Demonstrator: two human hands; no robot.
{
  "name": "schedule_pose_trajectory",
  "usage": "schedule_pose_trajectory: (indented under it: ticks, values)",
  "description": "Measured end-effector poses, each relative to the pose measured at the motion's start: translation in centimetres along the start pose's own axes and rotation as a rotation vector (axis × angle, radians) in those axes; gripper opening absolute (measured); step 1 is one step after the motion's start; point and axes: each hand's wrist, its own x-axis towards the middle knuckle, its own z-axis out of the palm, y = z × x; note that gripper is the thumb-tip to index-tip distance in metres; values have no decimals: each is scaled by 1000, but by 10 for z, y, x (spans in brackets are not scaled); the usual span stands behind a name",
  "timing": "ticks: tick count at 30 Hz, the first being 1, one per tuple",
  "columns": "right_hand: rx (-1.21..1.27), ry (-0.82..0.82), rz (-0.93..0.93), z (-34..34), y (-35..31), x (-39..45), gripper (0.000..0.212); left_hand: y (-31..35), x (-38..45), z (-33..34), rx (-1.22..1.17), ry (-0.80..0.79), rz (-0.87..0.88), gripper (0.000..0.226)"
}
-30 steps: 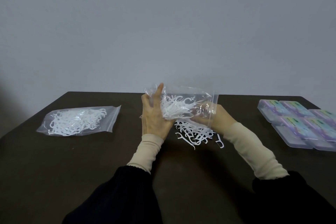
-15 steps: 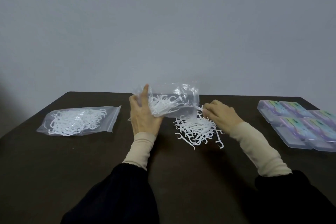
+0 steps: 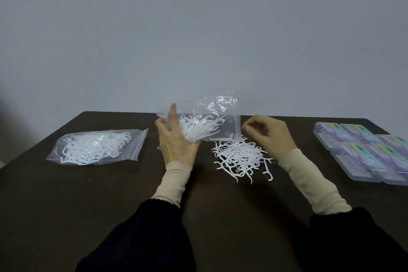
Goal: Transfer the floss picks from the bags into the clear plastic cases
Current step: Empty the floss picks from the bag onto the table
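Head view showed a person's two hands over a dark table (image 3: 110, 205). Their left hand (image 3: 176, 143) gripped a clear bag (image 3: 223, 121), raised off the table and held with its long axis running left to right and its open mouth facing right and down. A bunch of white picks (image 3: 198, 129) lay inside it against the palm, their handles fanning up and to the right. Just below the mouth, a loose pile (image 3: 240, 157) of picks lay tangled on the table, pointing every way. Their right hand (image 3: 268, 133) hovered beside the mouth, fingers loosely curled and holding nothing. Far left, a second bag (image 3: 97, 147) full of picks lay flat, long axis left to right. Far right sat a cluster of closed clear cases (image 3: 364, 150).
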Motion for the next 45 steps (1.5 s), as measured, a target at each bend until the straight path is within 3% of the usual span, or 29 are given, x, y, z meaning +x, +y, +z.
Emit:
schedule_pose_trajectory:
  ticks: [2,5,8,12,14,19,26,30,34,38,45]
  values:
    - [193,35,-13,-2,-8,0,14,3,-2,1,-28,-11,46,102]
    - [279,-4,-3,2,-15,1,18,6,-4,6,-59,-52,108,100]
    - [317,-74,50,2,-15,-1,43,7,-7,9,-58,-94,149,95]
    - [50,-113,-54,-2,-14,0,60,6,-6,10,-82,-111,145,93]
    - [0,-144,-66,-2,-18,0,57,7,-6,10,-91,-117,139,90]
    - [65,-303,-28,0,-29,-6,22,8,-9,11,-94,-140,143,90]
    - [-45,-226,-59,7,-26,-6,51,9,-13,16,-91,-150,180,92]
    - [-206,-197,-80,9,-19,-2,27,8,-12,17,-91,-150,170,93]
    - [-29,-264,-46,9,-20,-4,22,9,-13,16,-98,-151,164,88]
    - [174,-340,-17,12,-24,-6,31,6,-13,17,-82,-170,162,90]
    - [326,-131,24,19,-19,-4,19,8,-12,15,-90,-167,131,89]
